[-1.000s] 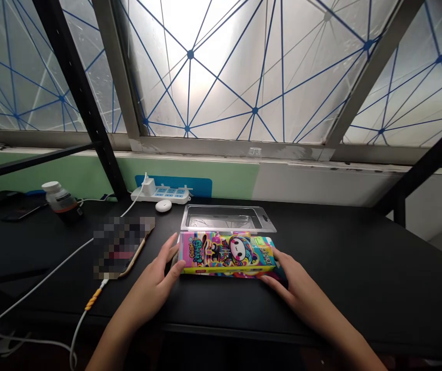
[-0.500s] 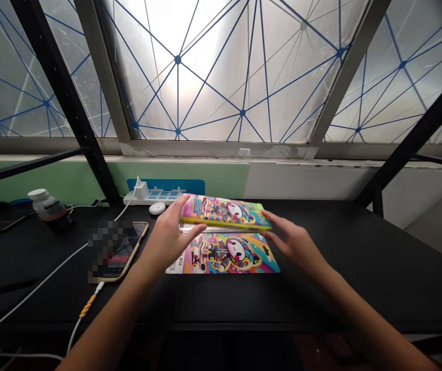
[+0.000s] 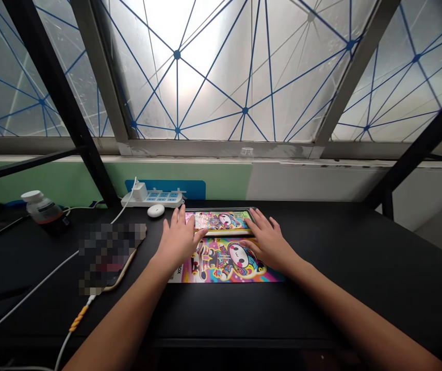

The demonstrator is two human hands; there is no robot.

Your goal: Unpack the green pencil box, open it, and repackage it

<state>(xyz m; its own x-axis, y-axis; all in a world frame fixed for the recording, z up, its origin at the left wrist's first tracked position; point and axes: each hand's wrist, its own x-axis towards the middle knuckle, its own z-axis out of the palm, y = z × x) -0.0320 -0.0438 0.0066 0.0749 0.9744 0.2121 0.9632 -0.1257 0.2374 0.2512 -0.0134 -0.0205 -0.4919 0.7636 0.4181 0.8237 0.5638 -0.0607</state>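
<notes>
The left hand (image 3: 180, 237) is spread wide, palm down, its fingers over the left end of the printed box (image 3: 223, 221) and its thumb reaching along the near side; the right hand (image 3: 273, 242) is likewise spread, fingers at the box's right end, neither clenched round it. How firmly either presses, I cannot tell. The box lies flat between the two hands, its long side parallel to the near edge of the black surface (image 3: 352, 293) and closer to the far edge. It looks light and fairly stiff, probably thin card with a smooth, slightly slippery print; its corners would likely crease under a hard squeeze, so the two short ends seem the best places to take hold, with even, gentle pressure. Just on the near side of the box lies a flat printed card (image 3: 240, 260), partly under the right hand; it looks thin and bendable, easiest to lift by its near edge. Farther out, left of the left hand, lies a phone (image 3: 128, 252), and toward the far edge sit a round white case (image 3: 156, 211) and a power strip (image 3: 153, 198).
</notes>
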